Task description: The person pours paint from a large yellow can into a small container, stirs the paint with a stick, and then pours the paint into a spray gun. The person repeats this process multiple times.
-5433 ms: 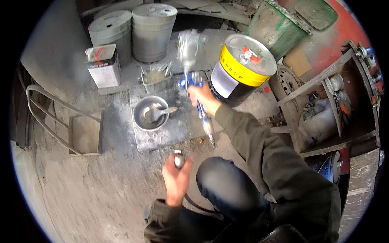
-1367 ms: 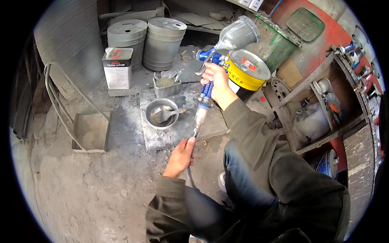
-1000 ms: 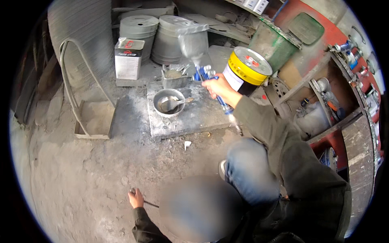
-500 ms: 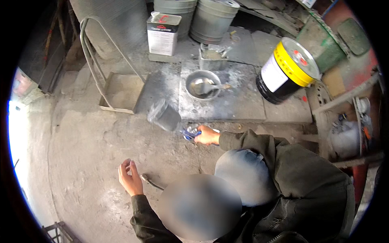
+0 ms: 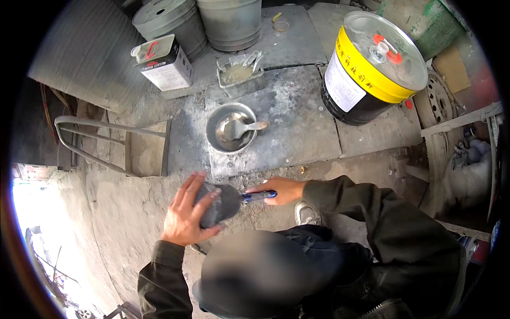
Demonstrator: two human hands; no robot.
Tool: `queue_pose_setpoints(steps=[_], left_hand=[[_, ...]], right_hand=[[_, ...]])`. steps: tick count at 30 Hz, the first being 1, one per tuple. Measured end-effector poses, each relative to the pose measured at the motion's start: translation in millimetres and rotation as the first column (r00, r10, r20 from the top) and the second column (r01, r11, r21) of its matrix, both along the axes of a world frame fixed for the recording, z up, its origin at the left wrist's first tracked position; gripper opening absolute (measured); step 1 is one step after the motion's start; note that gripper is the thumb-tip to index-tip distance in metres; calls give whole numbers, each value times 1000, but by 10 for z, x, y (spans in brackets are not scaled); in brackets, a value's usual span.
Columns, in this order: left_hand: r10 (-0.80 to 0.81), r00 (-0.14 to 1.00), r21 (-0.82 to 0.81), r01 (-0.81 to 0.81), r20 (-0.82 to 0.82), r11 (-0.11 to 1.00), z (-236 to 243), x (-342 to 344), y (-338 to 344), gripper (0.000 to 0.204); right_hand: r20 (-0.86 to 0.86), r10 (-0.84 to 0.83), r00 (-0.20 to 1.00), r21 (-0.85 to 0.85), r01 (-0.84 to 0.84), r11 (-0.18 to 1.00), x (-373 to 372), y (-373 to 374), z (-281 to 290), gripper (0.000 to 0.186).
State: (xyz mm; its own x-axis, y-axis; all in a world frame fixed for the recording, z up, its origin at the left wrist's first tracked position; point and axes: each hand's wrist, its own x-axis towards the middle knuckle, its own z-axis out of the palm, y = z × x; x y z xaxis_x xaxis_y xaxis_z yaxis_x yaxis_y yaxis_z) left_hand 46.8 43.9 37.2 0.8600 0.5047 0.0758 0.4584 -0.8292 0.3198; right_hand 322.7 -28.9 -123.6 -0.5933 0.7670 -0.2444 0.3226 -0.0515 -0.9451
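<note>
A spray gun lies sideways in front of my knees, low over the ground. My right hand (image 5: 280, 190) is closed around its blue body (image 5: 258, 196). The gun's grey paint cup (image 5: 219, 203) points left, and my left hand (image 5: 187, 213) wraps over the cup with fingers spread across its end. Just beyond my hands, on a grey metal plate (image 5: 297, 127), stands a round metal bowl (image 5: 231, 128) with a spoon (image 5: 245, 127) lying in it.
A big yellow-and-black paint drum (image 5: 372, 66) stands at the right. A small square tin can (image 5: 162, 63), two grey pails (image 5: 164, 18) and a dirty tray (image 5: 237, 74) are at the back. A metal hand trolley (image 5: 114, 149) lies at the left. My knee fills the foreground.
The spray gun came down from held high to low in front of me. My left hand, away at the left before, has moved onto the cup.
</note>
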Motion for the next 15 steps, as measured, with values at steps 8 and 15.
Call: queue_pose_setpoints(steps=[8, 15], left_hand=[[-184, 981, 101, 179, 52, 979, -125, 648, 99, 72], [412, 911, -261, -397, 3, 880, -240, 855, 174, 73]], right_hand=[[53, -157, 986, 218, 142, 966, 566, -242, -127, 59], [265, -418, 869, 290, 342, 894, 348, -323, -237, 64]])
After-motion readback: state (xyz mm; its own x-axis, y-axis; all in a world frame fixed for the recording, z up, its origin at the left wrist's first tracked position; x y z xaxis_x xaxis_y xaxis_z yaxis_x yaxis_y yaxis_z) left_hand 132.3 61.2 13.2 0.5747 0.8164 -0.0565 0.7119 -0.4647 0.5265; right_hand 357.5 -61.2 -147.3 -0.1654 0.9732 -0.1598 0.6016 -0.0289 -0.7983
